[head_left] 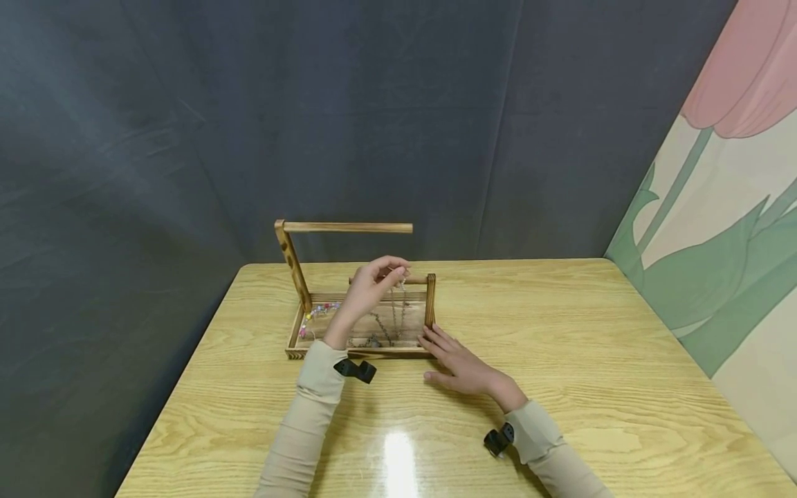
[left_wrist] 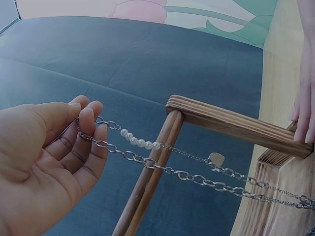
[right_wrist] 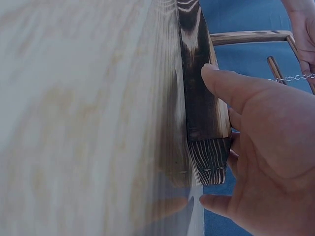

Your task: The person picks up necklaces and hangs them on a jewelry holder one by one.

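Note:
My left hand (head_left: 367,294) is raised above the wooden jewelry stand (head_left: 364,353). Thumb and fingertips pinch a silver chain necklace (left_wrist: 192,181), which hangs in two strands. One strand carries a row of white pearls (left_wrist: 140,141) and a small flat pendant (left_wrist: 215,159). Down in the stand's tray, more chain (head_left: 381,328) lies on the floor. My right hand (head_left: 461,366) is at the tray's front right corner, its fingers extended along the short post's foot. In the right wrist view, the thumb overlaps the dark front wall (right_wrist: 199,108).
A colorful bead string (head_left: 320,309) lies at the tray's left end. The tall left post (head_left: 291,263) bears a high bar (head_left: 349,227); a short right post (head_left: 430,301) bears a lower one. Behind the wood-grain table (head_left: 560,332) hangs a dark curtain (head_left: 373,124).

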The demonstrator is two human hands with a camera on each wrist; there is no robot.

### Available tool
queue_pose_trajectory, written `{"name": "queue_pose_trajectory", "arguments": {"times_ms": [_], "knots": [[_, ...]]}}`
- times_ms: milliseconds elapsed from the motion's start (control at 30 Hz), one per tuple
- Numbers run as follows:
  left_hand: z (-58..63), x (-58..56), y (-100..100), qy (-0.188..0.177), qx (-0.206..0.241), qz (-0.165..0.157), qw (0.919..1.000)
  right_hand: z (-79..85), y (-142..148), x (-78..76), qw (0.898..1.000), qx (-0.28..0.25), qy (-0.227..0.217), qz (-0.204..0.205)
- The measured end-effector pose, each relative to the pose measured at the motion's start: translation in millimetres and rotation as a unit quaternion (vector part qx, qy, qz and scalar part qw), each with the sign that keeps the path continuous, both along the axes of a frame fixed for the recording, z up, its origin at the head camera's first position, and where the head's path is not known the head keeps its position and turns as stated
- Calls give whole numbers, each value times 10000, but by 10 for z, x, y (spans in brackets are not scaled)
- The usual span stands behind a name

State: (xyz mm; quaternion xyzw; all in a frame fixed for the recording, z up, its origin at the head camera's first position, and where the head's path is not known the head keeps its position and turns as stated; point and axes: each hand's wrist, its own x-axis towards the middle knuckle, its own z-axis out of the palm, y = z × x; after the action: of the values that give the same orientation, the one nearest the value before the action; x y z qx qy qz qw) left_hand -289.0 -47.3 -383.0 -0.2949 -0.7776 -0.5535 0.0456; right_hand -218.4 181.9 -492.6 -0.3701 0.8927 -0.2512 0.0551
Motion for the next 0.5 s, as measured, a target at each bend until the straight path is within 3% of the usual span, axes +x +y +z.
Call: {"name": "queue_pose_trajectory", "arguments": {"times_ms": [267, 500], "knots": [[279, 230, -46, 45, -47, -2, 10000, 20, 5, 9, 10000, 65, 22, 33], [299, 226, -98, 232, -34, 74, 9997, 36, -8, 21, 10000, 70, 29, 26]]}}
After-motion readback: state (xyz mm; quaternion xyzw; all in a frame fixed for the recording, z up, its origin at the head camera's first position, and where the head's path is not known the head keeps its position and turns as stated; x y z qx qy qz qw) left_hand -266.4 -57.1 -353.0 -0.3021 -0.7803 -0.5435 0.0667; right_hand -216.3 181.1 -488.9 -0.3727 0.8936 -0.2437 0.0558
